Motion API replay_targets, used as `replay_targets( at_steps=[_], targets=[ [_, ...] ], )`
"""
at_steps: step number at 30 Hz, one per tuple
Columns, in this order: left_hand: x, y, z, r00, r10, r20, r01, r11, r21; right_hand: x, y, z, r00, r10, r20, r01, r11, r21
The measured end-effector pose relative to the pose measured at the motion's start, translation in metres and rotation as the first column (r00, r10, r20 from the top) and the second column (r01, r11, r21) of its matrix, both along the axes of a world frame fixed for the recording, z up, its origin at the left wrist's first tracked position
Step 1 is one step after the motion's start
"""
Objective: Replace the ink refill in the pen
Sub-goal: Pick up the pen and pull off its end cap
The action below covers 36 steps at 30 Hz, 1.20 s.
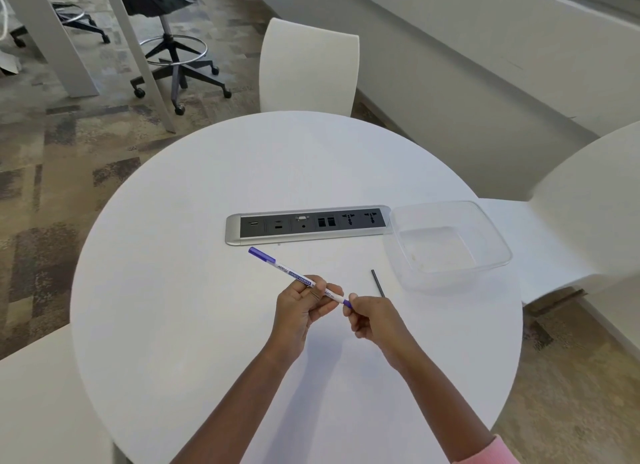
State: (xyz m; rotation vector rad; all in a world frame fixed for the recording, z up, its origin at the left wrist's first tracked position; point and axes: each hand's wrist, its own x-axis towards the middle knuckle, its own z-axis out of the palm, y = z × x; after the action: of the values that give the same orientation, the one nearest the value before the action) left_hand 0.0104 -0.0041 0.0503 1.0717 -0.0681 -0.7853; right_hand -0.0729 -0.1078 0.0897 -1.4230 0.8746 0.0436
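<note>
Above the white table point(194, 221), our left hand point(299, 311) grips the pen point(282, 268) mid-barrel — probably light, stiff, slick plastic — while our right hand point(374, 321) pinches its purple end plug point(347, 303). Just right, the thin dark refill point(378, 282) lies on the tabletop — likely bendable, best pinched near one end.

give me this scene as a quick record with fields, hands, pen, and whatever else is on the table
left hand: grips the pen around mid-barrel, held above the table
right hand: pinches the pen's near purple end
pen: white barrel, purple at both ends, far end pointing away and left
refill: thin dark rod lying loose on the table, right of the hands, untouched
container: clear plastic, beside the refill; nothing large inside
socket panel: set into the table beyond the pen
task stage: pen not visibly apart yet
</note>
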Motion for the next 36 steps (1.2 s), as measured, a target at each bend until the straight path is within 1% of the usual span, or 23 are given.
replay_targets(
  at_steps=[1, 2, 4, 6, 8, 10, 11, 13, 15, 17, 19, 21, 22, 23, 24, 25, 26, 27, 29, 30, 32, 34, 36],
  targets=[
    [0.000, 0.000, 0.000, 1.000, 0.004, -0.001, -0.004, 1.000, -0.002, 0.000, 0.000, 0.000, 1.000, 0.010, -0.008, -0.010, 1.000, -0.023],
    [0.000, 0.000, 0.000, 1.000, 0.009, -0.001, -0.009, 1.000, -0.002, 0.000, 0.001, -0.001, 1.000, 0.025, -0.012, -0.026, 0.995, -0.100],
    [0.000, -0.001, 0.000, 1.000, 0.023, -0.008, -0.023, 1.000, -0.002, -0.003, 0.005, -0.003, 0.998, 0.055, 0.001, -0.052, 0.948, -0.313],
    [0.001, -0.001, 0.001, 0.999, 0.037, -0.023, -0.037, 0.999, -0.004, -0.006, 0.007, -0.005, 0.993, 0.114, 0.041, -0.075, 0.840, -0.537],
    [0.002, -0.001, 0.001, 0.999, 0.048, -0.024, -0.048, 0.999, 0.011, -0.008, 0.008, -0.008, 0.979, 0.202, 0.023, -0.126, 0.694, -0.709],
    [0.002, -0.001, 0.002, 0.999, 0.048, -0.021, -0.047, 0.999, 0.021, -0.008, 0.007, -0.009, 0.967, 0.256, -0.005, -0.151, 0.553, -0.819],
    [0.002, -0.001, 0.002, 0.999, 0.044, -0.021, -0.044, 0.999, 0.020, -0.008, 0.007, -0.009, 0.964, 0.265, -0.003, -0.144, 0.512, -0.847],
    [0.001, -0.002, 0.002, 0.999, 0.036, -0.021, -0.035, 0.999, 0.011, -0.007, 0.006, -0.008, 0.964, 0.265, 0.018, -0.124, 0.507, -0.853],
    [0.001, -0.002, 0.003, 1.000, 0.022, -0.015, -0.023, 1.000, -0.004, -0.006, 0.005, -0.007, 0.968, 0.247, 0.043, -0.113, 0.584, -0.804],
    [0.001, -0.002, 0.004, 1.000, 0.008, -0.011, -0.008, 1.000, -0.016, -0.006, 0.004, -0.004, 0.978, 0.203, 0.052, -0.112, 0.717, -0.688],
    [0.000, -0.001, 0.004, 1.000, -0.004, -0.005, 0.003, 1.000, -0.017, -0.005, 0.001, -0.001, 0.988, 0.147, 0.052, -0.102, 0.859, -0.501],
    [-0.001, -0.002, 0.004, 1.000, -0.011, -0.003, 0.011, 1.000, -0.020, -0.004, -0.002, 0.003, 0.993, 0.095, 0.068, -0.076, 0.967, -0.245],
    [-0.001, -0.002, 0.004, 1.000, -0.013, -0.003, 0.013, 1.000, -0.022, -0.003, -0.003, 0.004, 0.996, 0.047, 0.075, -0.041, 0.996, -0.081],
    [-0.001, -0.002, 0.004, 1.000, -0.015, -0.002, 0.015, 1.000, -0.024, -0.003, -0.003, 0.005, 0.997, -0.015, 0.071, 0.009, 0.997, 0.081],
    [-0.002, -0.003, 0.004, 1.000, -0.016, -0.004, 0.016, 1.000, -0.024, -0.003, -0.003, 0.005, 0.996, -0.065, 0.058, 0.052, 0.979, 0.198],
    [-0.002, -0.003, 0.004, 1.000, -0.013, -0.008, 0.013, 1.000, -0.024, -0.003, -0.003, 0.004, 0.995, -0.082, 0.049, 0.068, 0.967, 0.245],
    [-0.002, -0.002, 0.004, 1.000, -0.005, -0.013, 0.005, 1.000, -0.024, -0.003, -0.003, 0.003, 0.997, -0.064, 0.045, 0.053, 0.976, 0.212],
    [-0.002, -0.002, 0.003, 1.000, 0.007, -0.021, -0.007, 1.000, -0.023, -0.003, -0.001, 0.001, 0.999, -0.028, 0.044, 0.022, 0.993, 0.116],
    [-0.001, -0.001, 0.003, 0.999, 0.031, -0.040, -0.032, 0.999, -0.021, -0.004, 0.003, -0.001, 0.998, 0.050, 0.038, -0.044, 0.986, -0.163],
    [-0.001, -0.001, 0.002, 0.998, 0.040, -0.050, -0.041, 0.999, -0.021, -0.006, 0.005, -0.002, 0.995, 0.089, 0.034, -0.073, 0.945, -0.319],
    [-0.001, 0.000, 0.001, 0.997, 0.051, -0.063, -0.052, 0.998, -0.019, -0.008, 0.007, -0.005, 0.983, 0.185, 0.019, -0.139, 0.798, -0.587],
    [-0.001, 0.001, 0.001, 0.996, 0.058, -0.069, -0.058, 0.998, -0.008, -0.010, 0.007, -0.009, 0.966, 0.259, 0.003, -0.171, 0.646, -0.744],
    [-0.002, 0.001, 0.000, 0.995, 0.062, -0.074, -0.062, 0.998, -0.001, -0.010, 0.007, -0.010, 0.956, 0.293, 0.007, -0.160, 0.541, -0.826]
  ],
)
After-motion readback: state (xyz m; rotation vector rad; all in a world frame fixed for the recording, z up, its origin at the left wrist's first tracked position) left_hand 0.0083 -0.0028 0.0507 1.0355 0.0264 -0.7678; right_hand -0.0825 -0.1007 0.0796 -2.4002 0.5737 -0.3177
